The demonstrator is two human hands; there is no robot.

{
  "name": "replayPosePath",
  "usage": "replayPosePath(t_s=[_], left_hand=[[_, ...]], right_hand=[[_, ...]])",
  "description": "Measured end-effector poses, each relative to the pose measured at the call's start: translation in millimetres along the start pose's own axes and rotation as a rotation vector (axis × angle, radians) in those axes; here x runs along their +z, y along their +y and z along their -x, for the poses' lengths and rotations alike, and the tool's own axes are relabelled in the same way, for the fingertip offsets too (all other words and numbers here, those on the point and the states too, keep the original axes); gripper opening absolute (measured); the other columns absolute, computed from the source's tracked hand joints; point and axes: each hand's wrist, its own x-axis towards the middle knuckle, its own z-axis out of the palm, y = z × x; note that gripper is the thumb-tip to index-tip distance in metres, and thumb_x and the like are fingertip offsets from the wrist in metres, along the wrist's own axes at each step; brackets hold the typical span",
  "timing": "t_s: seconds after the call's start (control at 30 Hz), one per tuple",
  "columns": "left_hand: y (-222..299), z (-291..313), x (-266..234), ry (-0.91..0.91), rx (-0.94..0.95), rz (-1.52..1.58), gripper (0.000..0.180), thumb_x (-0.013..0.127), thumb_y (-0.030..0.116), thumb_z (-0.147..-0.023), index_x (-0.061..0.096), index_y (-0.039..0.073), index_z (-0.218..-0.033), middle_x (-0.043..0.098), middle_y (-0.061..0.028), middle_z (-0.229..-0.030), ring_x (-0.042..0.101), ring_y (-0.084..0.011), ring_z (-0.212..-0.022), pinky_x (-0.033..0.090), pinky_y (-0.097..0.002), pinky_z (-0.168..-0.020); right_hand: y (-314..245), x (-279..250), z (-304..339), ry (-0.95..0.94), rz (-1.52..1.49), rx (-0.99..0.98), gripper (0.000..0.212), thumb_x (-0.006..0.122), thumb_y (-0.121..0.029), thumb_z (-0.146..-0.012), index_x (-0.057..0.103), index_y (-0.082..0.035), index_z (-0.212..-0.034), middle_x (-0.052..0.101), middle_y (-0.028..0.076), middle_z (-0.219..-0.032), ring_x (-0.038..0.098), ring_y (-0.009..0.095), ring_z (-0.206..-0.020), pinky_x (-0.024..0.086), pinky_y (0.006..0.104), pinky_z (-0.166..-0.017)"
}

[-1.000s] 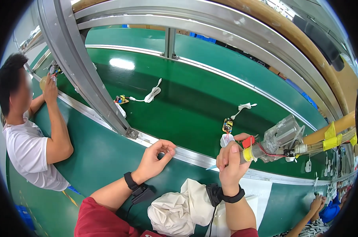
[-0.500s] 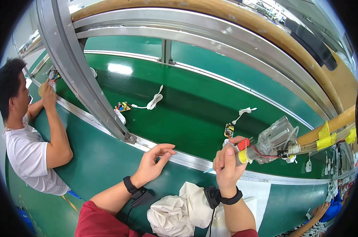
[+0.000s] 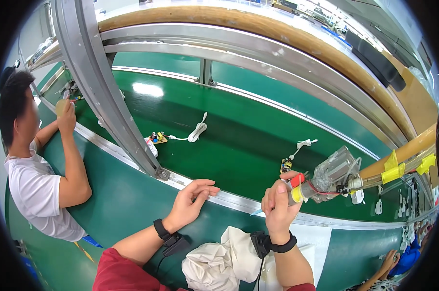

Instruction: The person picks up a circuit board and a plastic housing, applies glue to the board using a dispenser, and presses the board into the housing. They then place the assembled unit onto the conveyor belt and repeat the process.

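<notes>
My right hand [image 3: 280, 203] is wrapped round a glue gun [image 3: 304, 190] with a red lever, yellow tape and a thin blue tip pointing left. A clear plastic cover surrounds the gun's back part. Just beyond that hand, a small circuit board [image 3: 287, 166] with a white coiled cord [image 3: 304, 144] lies on the green belt [image 3: 229, 160]. My left hand [image 3: 190, 201] hovers by the metal rail [image 3: 229, 198], fingers loosely stretched, thumb apart, holding nothing. Farther left on the belt is another circuit board [image 3: 157, 137] with a white cord [image 3: 197, 132] and a white casing [image 3: 151, 147].
A metal post [image 3: 98, 87] rises left of the belt, below a long wooden pole [image 3: 229, 17]. A crumpled white cloth [image 3: 219, 262] lies between my forearms. One co-worker [image 3: 40, 165] is at the left; another person's hand [image 3: 389, 262] shows at lower right.
Both circuit boards and their cords have shifted slightly right along the belt. The view has tilted a little. My hands keep nearly the same pose, the right one still gripping the glue gun.
</notes>
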Motion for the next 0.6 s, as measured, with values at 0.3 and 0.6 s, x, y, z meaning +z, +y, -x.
replayPosePath(t_s=[0.3,0.6], left_hand=[[1,2,-2,-0.030,-0.015,0.050,0.017,0.042,0.002,-0.098,0.050,0.002,-0.113,0.066,-0.0089,-0.104,0.061,-0.0116,-0.082,0.049,-0.0255,-0.077],[-4,6,-10,-0.041,-0.004,0.096,0.016,0.042,0.003,-0.098,0.051,0.002,-0.111,0.065,-0.0090,-0.100,0.057,-0.0089,-0.071,0.048,-0.0226,-0.065]], right_hand=[[4,0,1,0.003,-0.034,-0.019,0.021,0.047,-0.018,-0.097,0.040,-0.005,-0.112,0.033,-0.001,-0.056,0.028,0.006,-0.039,0.022,0.0212,-0.033],[4,9,8,0.059,-0.044,-0.029,0.023,0.047,-0.019,-0.097,0.041,-0.005,-0.114,0.032,-0.002,-0.058,0.027,0.005,-0.039,0.021,0.0203,-0.033]])
